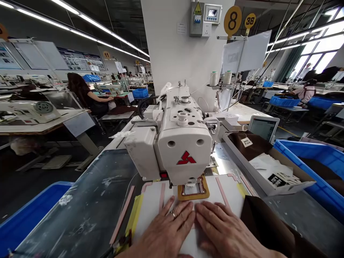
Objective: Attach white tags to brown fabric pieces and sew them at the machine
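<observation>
Nearest me, my left hand and right hand lie flat, fingers outstretched and gripping nothing, on the white sheet. Just beyond my fingertips is the yellow-brown frame, below the sewing machine farther off. I judge this a smoothing or positioning step; next seems to call for even pressure, fingers clear of the frame

White sheet with pink strips, golden frame, white machine with red emblem
</observation>
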A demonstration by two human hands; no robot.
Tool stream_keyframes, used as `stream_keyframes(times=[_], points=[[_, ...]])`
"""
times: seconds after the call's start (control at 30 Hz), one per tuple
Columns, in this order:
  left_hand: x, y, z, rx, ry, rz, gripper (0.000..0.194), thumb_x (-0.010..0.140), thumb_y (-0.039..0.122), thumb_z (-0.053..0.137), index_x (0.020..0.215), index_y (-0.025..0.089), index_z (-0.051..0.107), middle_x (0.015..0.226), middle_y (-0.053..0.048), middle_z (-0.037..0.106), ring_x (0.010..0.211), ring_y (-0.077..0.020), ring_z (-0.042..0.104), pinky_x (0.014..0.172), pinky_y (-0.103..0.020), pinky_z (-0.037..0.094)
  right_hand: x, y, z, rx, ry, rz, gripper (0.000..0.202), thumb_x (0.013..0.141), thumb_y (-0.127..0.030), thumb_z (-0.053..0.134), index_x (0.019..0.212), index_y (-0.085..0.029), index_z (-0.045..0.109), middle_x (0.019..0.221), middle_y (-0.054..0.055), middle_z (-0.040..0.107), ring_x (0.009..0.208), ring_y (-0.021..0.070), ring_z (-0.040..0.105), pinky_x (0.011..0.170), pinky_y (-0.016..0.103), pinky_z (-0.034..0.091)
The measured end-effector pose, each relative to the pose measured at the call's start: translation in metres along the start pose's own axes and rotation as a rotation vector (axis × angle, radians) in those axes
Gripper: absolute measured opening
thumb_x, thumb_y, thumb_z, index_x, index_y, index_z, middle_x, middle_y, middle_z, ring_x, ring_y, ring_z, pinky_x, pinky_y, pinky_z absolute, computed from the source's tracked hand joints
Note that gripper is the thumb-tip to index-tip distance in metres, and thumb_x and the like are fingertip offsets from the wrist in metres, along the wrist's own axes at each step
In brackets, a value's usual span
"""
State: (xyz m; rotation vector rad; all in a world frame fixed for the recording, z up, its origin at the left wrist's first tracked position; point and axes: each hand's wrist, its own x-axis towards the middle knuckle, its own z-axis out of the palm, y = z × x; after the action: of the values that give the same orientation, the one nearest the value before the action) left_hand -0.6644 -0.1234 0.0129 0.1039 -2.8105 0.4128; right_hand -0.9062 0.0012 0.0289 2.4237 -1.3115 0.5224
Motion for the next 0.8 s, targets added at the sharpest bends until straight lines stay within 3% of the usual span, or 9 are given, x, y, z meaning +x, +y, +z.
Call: stream_keyframes(times=[0.13,0.27,0.37,0.47,0.57,0.67,0.8], points=[[0.0,-0.013,-0.015,-0.032,0.037,-0.032,0.097,0.094,0.082,0.037,0.155,0.007,0.045,0.154,-0.013,0.053,0.147,-0.03,0.043,0.13,-0.048,-0.003,-0.006,0.006,0.009,-0.075,-0.051,0.002,0.073,0.123,-0.062,0.014,0.143,-0.007,0.059,0.151,0.015,0.042,0.129,0.0348,0.052,0.092,0.047,0.061],[-0.007,-0.025,-0.016,-0.062,-0.068,-0.079,0.09,0.095,0.077,0.045,0.158,0.012,0.044,0.157,-0.01,0.05,0.15,-0.032,0.04,0.13,-0.047,0.013,-0.007,0.012,0.011,-0.047,-0.058,0.042,0.082,0.119,-0.075,0.021,0.146,-0.005,0.056,0.151,0.016,0.041,0.133,0.0376,0.047,0.099,0.052,0.058],[-0.01,-0.028,-0.015,-0.065,-0.074,-0.112,0.091,0.095,0.075,0.049,0.161,0.014,0.038,0.162,-0.009,0.043,0.154,-0.0293,0.032,0.131,-0.045,0.007,-0.005,0.012,0.014,-0.015,-0.041,0.07,0.081,0.118,-0.075,0.03,0.153,-0.004,0.049,0.153,0.018,0.038,0.138,0.0393,0.041,0.106,0.053,0.053],[-0.008,-0.022,-0.021,-0.008,0.037,-0.113,0.081,0.097,0.07,0.053,0.151,0.01,0.052,0.156,-0.011,0.051,0.152,-0.0278,0.036,0.132,-0.043,0.007,-0.004,0.011,0.021,-0.05,-0.055,0.055,0.078,0.119,-0.07,0.024,0.156,-0.004,0.045,0.155,0.018,0.034,0.137,0.0402,0.041,0.103,0.054,0.054],[-0.001,-0.012,-0.033,0.027,0.069,-0.091,0.067,0.099,0.064,0.054,0.139,0.011,0.063,0.148,-0.009,0.06,0.142,-0.0274,0.049,0.13,-0.04,0.02,-0.001,0.008,0.025,-0.123,-0.107,0.023,0.083,0.119,-0.068,0.006,0.153,-0.004,0.048,0.156,0.017,0.033,0.133,0.0413,0.046,0.093,0.059,0.059],[0.006,-0.009,-0.038,0.04,0.043,-0.089,0.071,0.099,0.068,0.05,0.139,0.011,0.064,0.145,-0.008,0.063,0.133,-0.0277,0.058,0.122,-0.039,0.035,0.004,0.005,0.028,-0.15,-0.126,0.006,0.088,0.118,-0.066,-0.002,0.152,-0.003,0.049,0.157,0.018,0.031,0.131,0.0417,0.048,0.09,0.063,0.06],[0.008,-0.017,-0.03,0.008,0.022,-0.105,0.086,0.095,0.074,0.05,0.152,0.009,0.051,0.153,-0.011,0.054,0.142,-0.0318,0.049,0.121,-0.043,0.036,0.007,0.004,0.03,-0.156,-0.102,-0.012,0.088,0.118,-0.07,0.006,0.15,-0.001,0.052,0.155,0.021,0.033,0.126,0.0423,0.052,0.09,0.061,0.06]])
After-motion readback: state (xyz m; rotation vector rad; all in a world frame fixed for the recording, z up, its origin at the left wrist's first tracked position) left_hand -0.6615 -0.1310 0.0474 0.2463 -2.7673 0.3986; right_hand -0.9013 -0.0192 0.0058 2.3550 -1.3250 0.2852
